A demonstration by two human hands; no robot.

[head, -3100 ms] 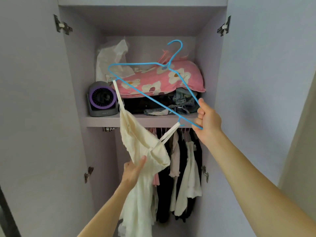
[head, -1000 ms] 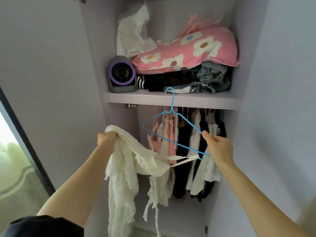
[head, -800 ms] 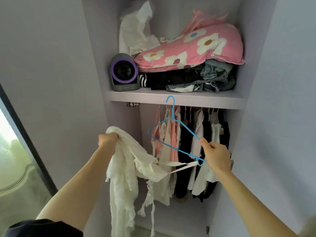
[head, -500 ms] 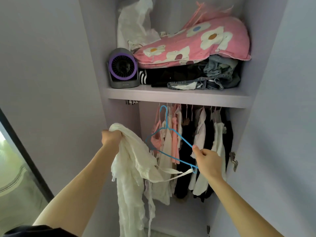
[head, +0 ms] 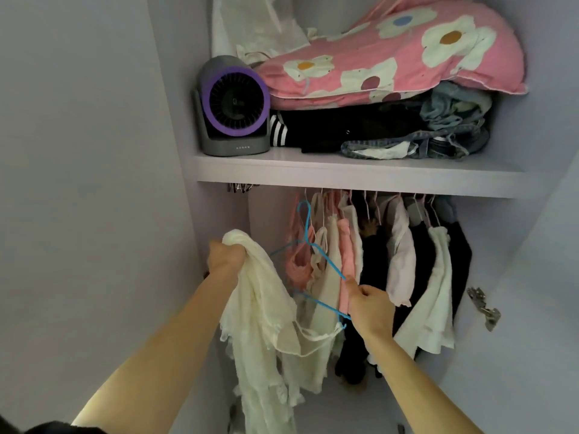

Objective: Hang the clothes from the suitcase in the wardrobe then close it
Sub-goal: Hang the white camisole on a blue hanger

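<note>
Blue wire hanger (head: pixel 326 264), gripped at one end by right hand (head: pixel 371 305); cream gauzy strappy garment (head: pixel 263 311) bunched in left hand (head: pixel 224 256), below lilac wardrobe shelf (head: pixel 344 175).

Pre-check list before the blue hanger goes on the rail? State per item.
1. Right hand grips blue hanger by its right corner: ok.
2. Left hand holds white dress bunched: ok.
3. Right strap looped over the hanger's end: ok.
4. Left strap on the hanger: cannot tell, the dress hides that end.
5. Hook over the rail: not ok, looks short of it; rail hidden under the shelf.
6. Free gap left of the hung clothes: ok.
</note>
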